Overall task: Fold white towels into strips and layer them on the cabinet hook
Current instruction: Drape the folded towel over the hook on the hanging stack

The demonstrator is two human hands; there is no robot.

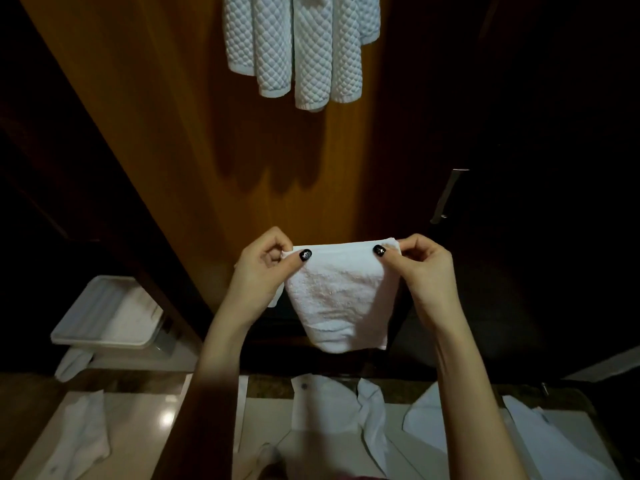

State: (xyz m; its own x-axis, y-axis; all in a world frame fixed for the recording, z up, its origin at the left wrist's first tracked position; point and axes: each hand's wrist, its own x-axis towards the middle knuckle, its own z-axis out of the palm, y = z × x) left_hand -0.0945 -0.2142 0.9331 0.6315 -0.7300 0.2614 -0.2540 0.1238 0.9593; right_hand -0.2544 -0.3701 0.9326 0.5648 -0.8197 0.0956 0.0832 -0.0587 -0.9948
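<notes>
The white towel hangs folded in the air before the wooden cabinet door, below the quilted towels already hung. The left hand and right hand each pinch a top corner, grip closed on cloth. To narrow it into a strip, keep the top edge taut and level, and match edges before folding.

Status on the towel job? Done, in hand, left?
Done: several quilted strips already hang high on the cabinet door. In hand: left hand and right hand pinch a folded white towel by its top corners, not yet hung. Left: more white cloth lies in the tray and loose white pieces below.
</notes>
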